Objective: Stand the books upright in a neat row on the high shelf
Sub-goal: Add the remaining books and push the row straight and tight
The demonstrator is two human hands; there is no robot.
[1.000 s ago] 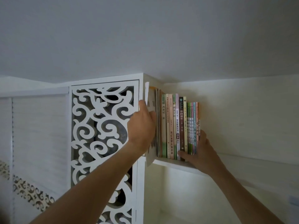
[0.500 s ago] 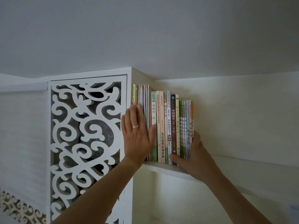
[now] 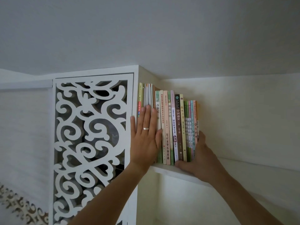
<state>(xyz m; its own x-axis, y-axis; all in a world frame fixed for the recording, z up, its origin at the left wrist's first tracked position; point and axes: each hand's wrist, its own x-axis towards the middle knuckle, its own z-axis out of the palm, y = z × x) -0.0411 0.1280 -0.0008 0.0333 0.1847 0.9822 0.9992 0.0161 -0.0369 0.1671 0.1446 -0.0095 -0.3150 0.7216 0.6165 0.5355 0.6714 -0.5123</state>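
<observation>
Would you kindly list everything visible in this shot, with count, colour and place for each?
books: one upright row, too tightly packed to count exactly, spines white, green, pink, brown and yellow; on the high shelf, against its left wall.
shelf board: one, white; under the books.
carved panel: one, white scrollwork; left of the books.
ceiling: grey-white; above the unit.
back wall: off-white; behind and right of the books.
ring: one, silver; on a left-hand finger.
left hand: one, flat with straight fingers, pressing on the spines at the left end of the row.
right hand: one, at the right end of the row, thumb on the end book, fingers under the spines' bottoms.
</observation>
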